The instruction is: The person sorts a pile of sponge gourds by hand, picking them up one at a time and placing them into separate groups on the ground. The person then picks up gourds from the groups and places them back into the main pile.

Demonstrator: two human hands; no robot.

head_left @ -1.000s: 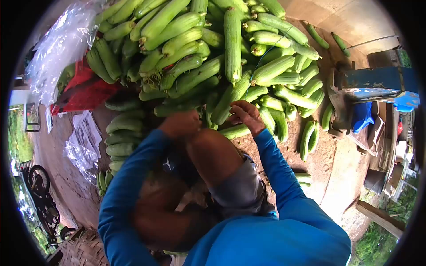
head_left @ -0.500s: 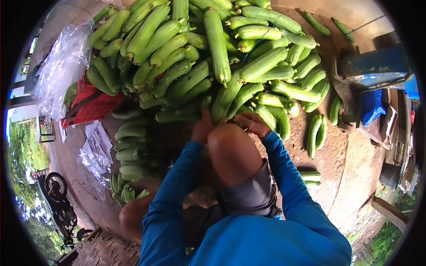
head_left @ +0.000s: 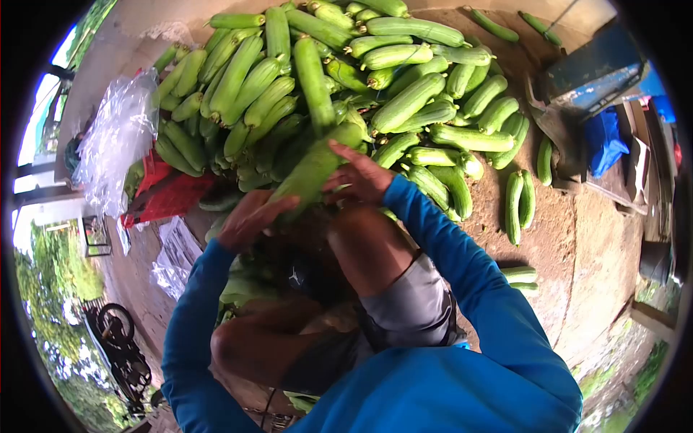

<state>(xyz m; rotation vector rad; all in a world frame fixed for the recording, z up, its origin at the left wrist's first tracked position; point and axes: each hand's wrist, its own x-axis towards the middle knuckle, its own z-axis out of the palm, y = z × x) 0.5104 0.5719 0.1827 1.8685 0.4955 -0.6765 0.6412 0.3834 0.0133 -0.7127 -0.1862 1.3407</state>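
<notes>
And the left hand has fingers wrapped round the green gourd at eight o'clock, the right hand splayed at three, grip unclear, its near end just swung leftward, now being handled, heap at twelve!

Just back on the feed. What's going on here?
A person in a blue top has a large green vegetable between both hands: the left hand at its near end, the right hand by its right side. Beyond lies a big pile of similar ones, with a red crate to its left.
</notes>
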